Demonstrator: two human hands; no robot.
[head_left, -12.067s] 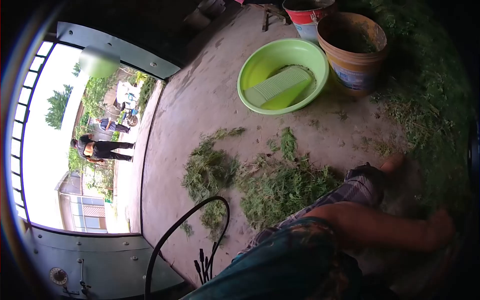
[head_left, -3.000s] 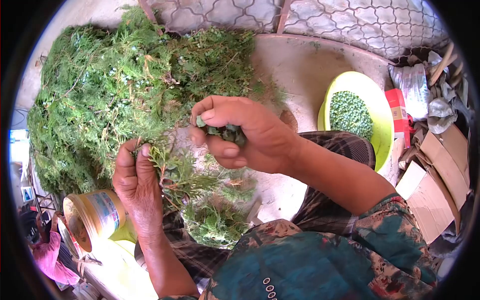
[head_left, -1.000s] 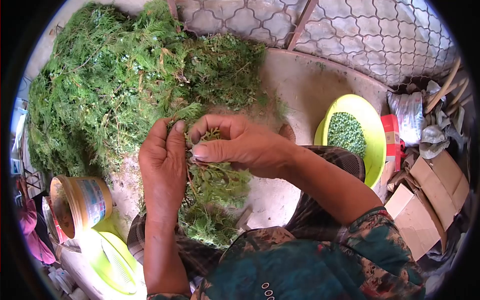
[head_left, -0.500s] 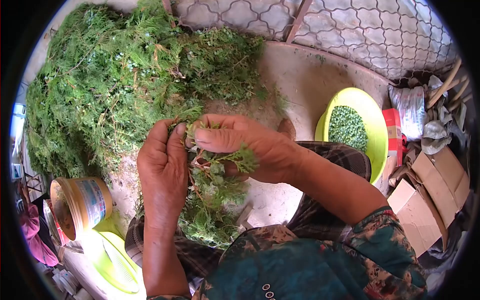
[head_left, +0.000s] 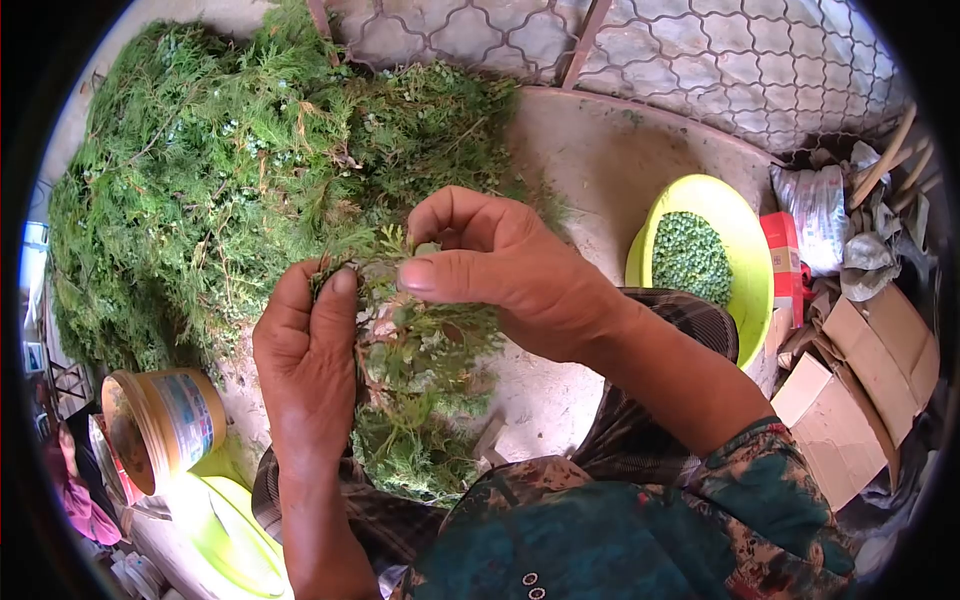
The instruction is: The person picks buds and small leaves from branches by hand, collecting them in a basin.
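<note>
My left hand point(head_left: 308, 355) pinches an evergreen sprig point(head_left: 385, 318) between thumb and fingers, with scaly leaves and small green cones hanging below the grip. Beside it, my right hand point(head_left: 525, 270) has its thumb and bent index finger closed around a small green cone point(head_left: 427, 248) at the top of the sprig. Cut evergreen branches point(head_left: 200, 190) lie heaped beyond my hands, and more greenery point(head_left: 420, 450) rests between my legs. To the right, a lime-yellow basin point(head_left: 757, 270) holds many small green cones point(head_left: 690, 257).
At the left stands a tan bucket point(head_left: 182, 412) with a label, tilted over a second lime basin point(head_left: 225, 530). Flattened cardboard point(head_left: 835, 430), a red box point(head_left: 782, 262) and plastic bags point(head_left: 808, 215) crowd the right side. A metal lattice point(head_left: 690, 70) runs along the back.
My right hand has lifted away from the sprig, its thumb and index finger now around a green cone. My left hand has shifted slightly left, still gripping the sprig.
</note>
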